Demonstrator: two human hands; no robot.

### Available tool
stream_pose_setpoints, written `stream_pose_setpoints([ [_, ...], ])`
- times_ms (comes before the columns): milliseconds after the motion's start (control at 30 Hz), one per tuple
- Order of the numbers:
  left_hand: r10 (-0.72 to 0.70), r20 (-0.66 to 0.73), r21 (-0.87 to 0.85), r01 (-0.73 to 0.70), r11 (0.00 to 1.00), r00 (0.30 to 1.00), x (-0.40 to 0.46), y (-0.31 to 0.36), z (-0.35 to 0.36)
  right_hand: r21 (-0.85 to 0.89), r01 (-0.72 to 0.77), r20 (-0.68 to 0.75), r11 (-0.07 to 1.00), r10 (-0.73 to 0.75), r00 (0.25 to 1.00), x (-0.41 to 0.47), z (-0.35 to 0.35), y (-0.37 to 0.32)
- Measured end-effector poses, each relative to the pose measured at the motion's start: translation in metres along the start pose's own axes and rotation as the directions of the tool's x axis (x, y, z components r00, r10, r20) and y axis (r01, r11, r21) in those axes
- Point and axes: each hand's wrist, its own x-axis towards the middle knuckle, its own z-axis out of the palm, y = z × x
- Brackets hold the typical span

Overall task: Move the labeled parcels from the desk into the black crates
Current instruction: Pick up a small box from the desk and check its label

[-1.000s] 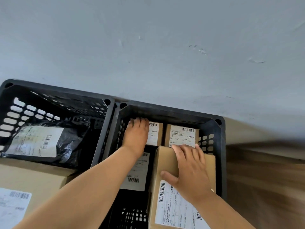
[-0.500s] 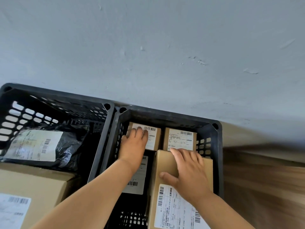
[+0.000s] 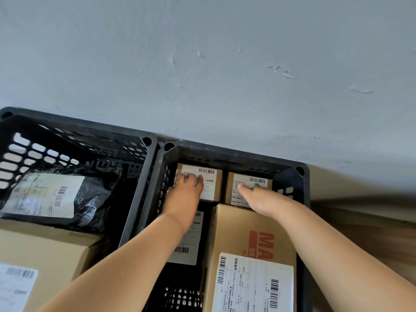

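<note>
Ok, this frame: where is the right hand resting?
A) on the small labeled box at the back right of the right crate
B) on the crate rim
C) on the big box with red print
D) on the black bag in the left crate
A: the right hand lies on the small labeled box at the back right of the right crate, past the big box with red print.

Parcel-sorting or mailroom corner: two black slatted crates [image 3: 155, 158] against a plain grey wall [image 3: 202, 64], filled with barcode-labelled cardboard boxes [image 3: 252, 255] and a black mailer bag [image 3: 96, 199].
</note>
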Motion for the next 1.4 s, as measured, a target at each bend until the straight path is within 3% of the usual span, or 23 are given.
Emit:
stream_pose_setpoints([
  [567,0.010,0.000,0.023,-0.010,1.000,1.000,-0.001,0.000,-0.003,-0.083,0.261,-0.035,0.962,-0.264,0.964,-0.001,0.007,0.005],
  [833,0.014,0.002,-0.001,-0.014,1.000,1.000,-0.001,-0.001,-0.004,0.066,0.157,-0.127,0.985,-0.148,0.981,0.014,0.008,0.019],
  [1067,0.020,-0.003,0.028,-0.020,0.999,1.000,0.000,-0.001,-0.005,-0.155,0.118,-0.114,0.981,-0.136,0.984,0.008,0.011,0.008],
  [1400,0.028,0.012,0.016,-0.028,0.999,1.000,-0.001,0.002,0.000,-0.201,0.103,-0.060,0.974,-0.117,0.991,0.004,0.010,-0.001],
])
